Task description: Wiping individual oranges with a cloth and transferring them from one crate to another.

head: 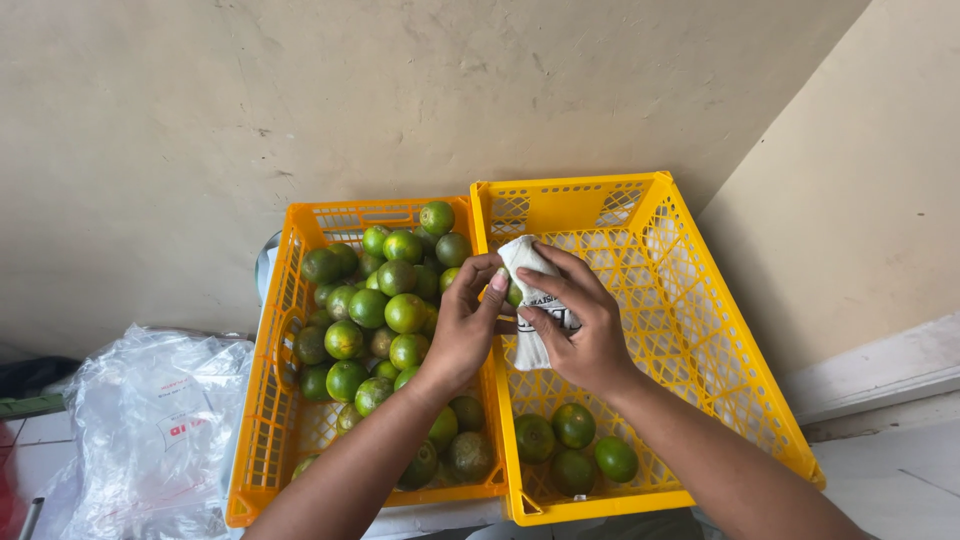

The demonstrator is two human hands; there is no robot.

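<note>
Nearest to me, four green citrus fruits lie loose at the near end of the right yellow crate, which is otherwise bare mesh. Beside it the left yellow crate is heaped with the same green fruit, some dull and blotched, some bright.

Above the shared wall of the two crates I have both hands together. My left hand is curled, fingertips pinched on a small green fruit that shows only as a sliver between thumb and cloth. My right hand is closed around a white cloth, pressing it over that fruit; the cloth's loose end hangs below my palm.

I judge the fruit to be light, firm and round, with a smooth rind that could roll or slip out of a two-finger pinch, so I would hold it with fingertips spread round its widest part and not squeeze hard. The cloth is soft and limp; it bunches wherever I grip, so a gathered handful gives the best hold.

Further off to the left lies a crumpled clear plastic bag on the floor, and behind everything stands a plain beige wall.
</note>
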